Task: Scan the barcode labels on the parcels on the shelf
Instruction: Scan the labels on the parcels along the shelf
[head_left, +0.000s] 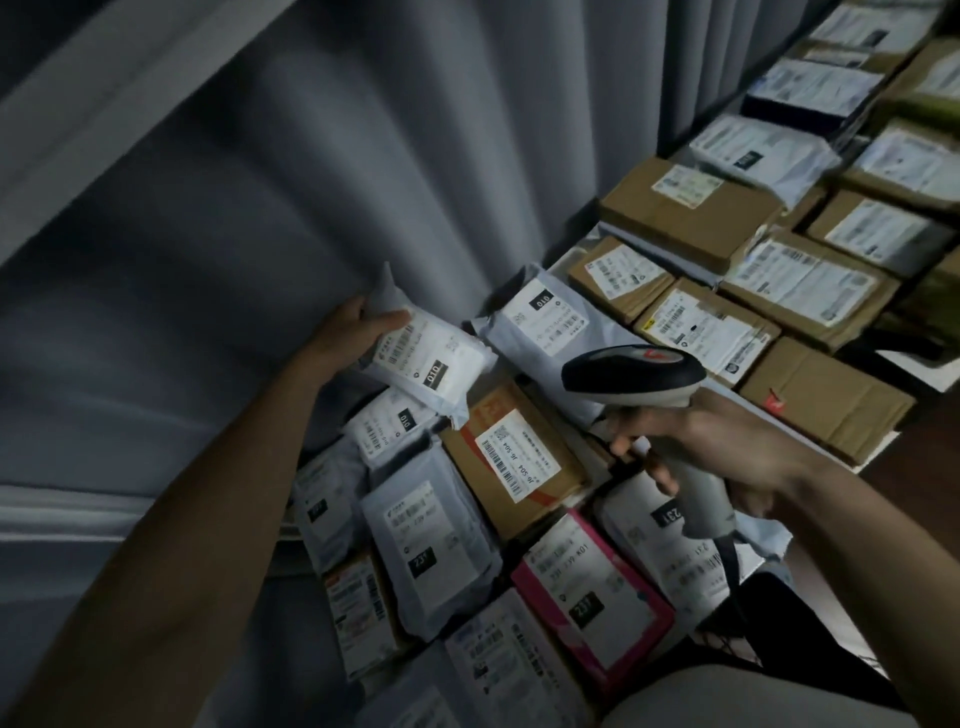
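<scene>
- A white parcel (426, 358) is gripped by the left hand (353, 332) and held raised at 9 o'clock from the scanner (636, 375).
- The scanner handle is grasped by the right hand (711, 447).
- The shelf (582, 254) is covered with labelled parcels, a brown box (511, 457) at 6 o'clock from the held parcel.

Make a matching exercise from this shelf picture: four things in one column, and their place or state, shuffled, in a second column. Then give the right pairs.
Things
1. white parcel marked 010
2. barcode scanner
3. pink-edged parcel
4. cardboard box labelled J6 504

Places or states
A. lies on the shelf, near the bottom of the picture
B. lifted off the pile, held in the left hand
C. gripped by its handle in the right hand
D. lies just below the lifted parcel

Pairs: 1-B, 2-C, 3-A, 4-D
</scene>
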